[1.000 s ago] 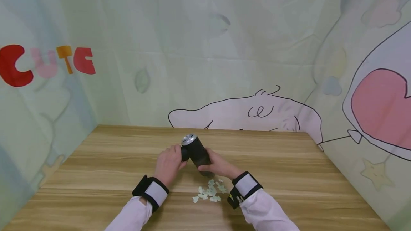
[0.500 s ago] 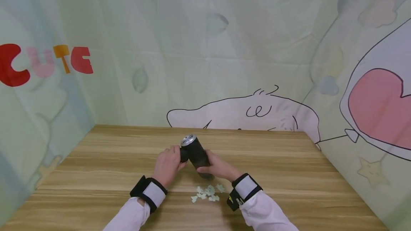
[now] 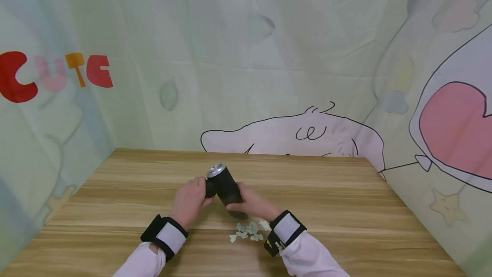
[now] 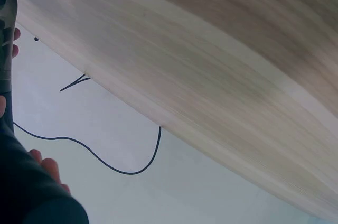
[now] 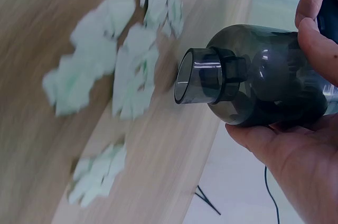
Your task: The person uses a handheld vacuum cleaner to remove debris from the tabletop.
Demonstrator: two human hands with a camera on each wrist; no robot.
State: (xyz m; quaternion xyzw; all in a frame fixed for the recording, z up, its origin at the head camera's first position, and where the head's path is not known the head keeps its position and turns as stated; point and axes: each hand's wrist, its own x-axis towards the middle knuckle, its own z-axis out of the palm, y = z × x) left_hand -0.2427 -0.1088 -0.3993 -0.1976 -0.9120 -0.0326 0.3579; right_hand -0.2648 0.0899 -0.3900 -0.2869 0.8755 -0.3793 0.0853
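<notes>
A black handheld vacuum cleaner (image 3: 226, 187), with a silver end cap, is held tilted above the table, its nozzle end low and toward me. My left hand (image 3: 189, 200) grips its side handle (image 4: 39, 192). Around the lower body curls my right hand (image 3: 254, 202). The right wrist view shows a smoky see-through dust cup (image 5: 259, 76) between thumb and fingers, with a short round nozzle (image 5: 206, 76) pointing at crumpled pale green paper scraps (image 5: 134, 71). Those scraps lie in a loose cluster just below the nozzle in the head view, apart from it.
The wood-grain table (image 3: 153, 170) runs back to a printed cloth backdrop (image 3: 230, 54), with cloth at both sides too. Black and white straps (image 3: 165, 237) with cameras sit on both wrists, over white sleeves.
Both hands and the vacuum cleaner have shifted left and slightly toward me. Several scraps at the back and right of the cluster are gone from the table, so the cluster is smaller.
</notes>
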